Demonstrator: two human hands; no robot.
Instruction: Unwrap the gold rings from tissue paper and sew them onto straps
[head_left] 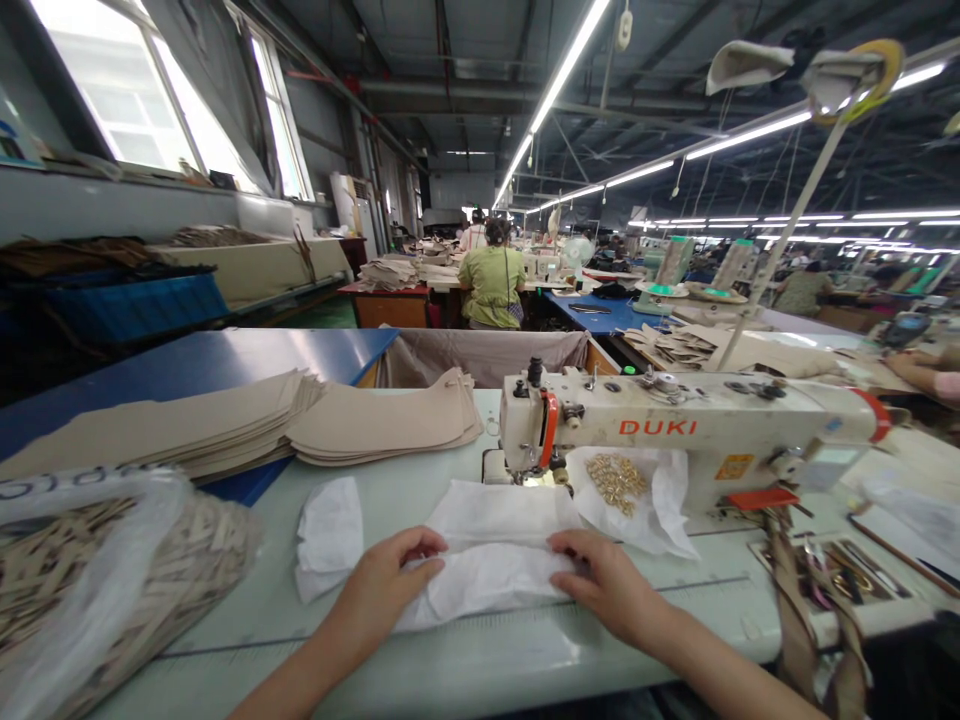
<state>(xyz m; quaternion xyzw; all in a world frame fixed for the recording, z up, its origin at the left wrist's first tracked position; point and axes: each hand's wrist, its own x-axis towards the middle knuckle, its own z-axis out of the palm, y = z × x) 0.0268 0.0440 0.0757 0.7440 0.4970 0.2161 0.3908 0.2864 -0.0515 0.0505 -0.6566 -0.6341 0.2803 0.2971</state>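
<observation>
A white piece of thin fabric (495, 580) lies spread in front of the sewing machine (675, 430), with a fold running across it. Its left end is pinched between the thumb and fingers of my left hand (394, 575). At the opposite end, my right hand (604, 580) grips the same piece. The far part of the cloth reaches the machine's needle area, where a small light glows; the needle itself is not clear. Beside my left wrist rests another folded white cloth (330, 535). Small gold metal pieces (616, 482) lie on a white sheet (671, 515) right of the needle.
Stacks of beige cut panels (386, 420) stand behind on the left. A clear plastic bag (127, 580) of beige strips fills the left front. On the right are a tool tray (840, 580) and hanging straps (795, 600). A person in a green top (491, 275) sits ahead.
</observation>
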